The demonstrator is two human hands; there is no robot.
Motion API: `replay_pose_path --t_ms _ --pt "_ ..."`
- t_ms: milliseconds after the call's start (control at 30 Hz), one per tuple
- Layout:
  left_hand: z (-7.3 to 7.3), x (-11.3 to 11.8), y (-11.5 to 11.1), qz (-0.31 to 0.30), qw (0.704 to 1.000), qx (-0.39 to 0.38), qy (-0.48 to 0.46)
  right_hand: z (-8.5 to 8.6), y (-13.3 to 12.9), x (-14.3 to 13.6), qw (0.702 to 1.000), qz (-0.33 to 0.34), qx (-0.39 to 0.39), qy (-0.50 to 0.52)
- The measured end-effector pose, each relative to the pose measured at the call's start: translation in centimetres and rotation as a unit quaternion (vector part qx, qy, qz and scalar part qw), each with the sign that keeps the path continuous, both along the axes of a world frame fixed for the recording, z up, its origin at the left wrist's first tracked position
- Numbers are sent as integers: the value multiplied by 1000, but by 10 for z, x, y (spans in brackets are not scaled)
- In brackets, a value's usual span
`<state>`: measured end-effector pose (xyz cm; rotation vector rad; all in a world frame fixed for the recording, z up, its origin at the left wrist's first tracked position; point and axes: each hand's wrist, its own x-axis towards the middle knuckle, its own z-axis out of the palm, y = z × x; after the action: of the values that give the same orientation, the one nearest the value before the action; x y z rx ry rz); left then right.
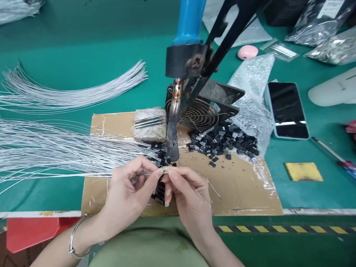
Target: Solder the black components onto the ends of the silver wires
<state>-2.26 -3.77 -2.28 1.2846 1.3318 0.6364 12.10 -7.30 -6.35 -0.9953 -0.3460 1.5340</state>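
My left hand (pixel 129 191) is closed in a pinch on a thin grey wire, at the front of the cardboard sheet. Close against it, my right hand (pixel 191 196) is closed too, its thumb and forefinger at the same wire's end. A thin silvery strand (pixel 201 197) trails from the right fingers; its kind is unclear. What lies between the fingertips is mostly hidden. Behind them, a bundle of grey wires (pixel 63 148) ends in small black connectors (pixel 161 157). Just above stands a soldering iron's bent tip (pixel 172 126), under its blue handle (pixel 190 22).
Loose black connector pieces (pixel 225 139) are heaped on cardboard (pixel 239 189), right of a black fan (pixel 203 113). A pale block (pixel 150 126) carries metal rods. Another wire bundle (pixel 83 92) lies at back left. A phone (pixel 287 110) and yellow sponge (pixel 304 171) are at right.
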Motion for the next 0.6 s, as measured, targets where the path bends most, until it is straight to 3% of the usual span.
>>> replay_pose_path --t_ms 200,600 --pt "0 -2 1 16 1000 17 1 -2 -4 8 999 45 7 -22" --pt "-1 -3 0 28 998 57 -7 0 -1 4 999 27 18 -27"
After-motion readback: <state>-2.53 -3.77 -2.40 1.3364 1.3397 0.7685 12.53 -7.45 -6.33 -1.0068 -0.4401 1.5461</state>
